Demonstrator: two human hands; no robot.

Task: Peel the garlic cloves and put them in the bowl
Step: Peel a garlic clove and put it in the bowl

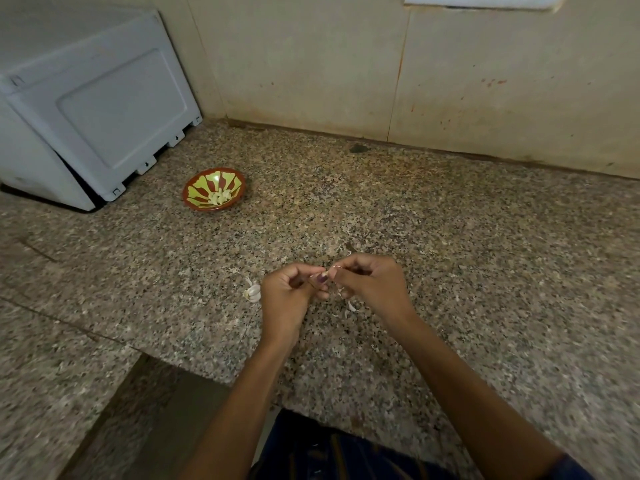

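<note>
A: What are the hands doing?

B: Both meet above the speckled brown-and-grey granite countertop (pixel 450 254). The left hand (pixel 289 296) has its fingers curled and pinches a small purple-tinged garlic clove (pixel 321 277) between thumb and fingertips. The right hand (pixel 372 282), at 3 o'clock from the left, also has curled fingers and pinches at the top of that same clove, where a thin strip of pale skin curls up.

A: So both are gripping it?

B: Yes, each holds the one clove, fingertips almost touching each other.

A: What lies around them?

B: Just at 9 o'clock of the left hand, on the counter, sits a white partial garlic bulb (pixel 252 292). Below the right hand, at about 6 o'clock from the clove, lie a few white scraps of garlic peel (pixel 351 305); how many is hard to tell.

A: And the bowl?

B: The small round bowl with a red rim and yellow-green petal pattern (pixel 199 192) stands well apart, at about 11 o'clock from the hands. Pale peeled garlic cloves (pixel 221 196) lie in its middle.

A: Anything farther out?

B: A white box-shaped plastic appliance (pixel 93 109) stands at 10 o'clock of the bowl, near it, against the stained beige tiled wall (pixel 346 64).
</note>
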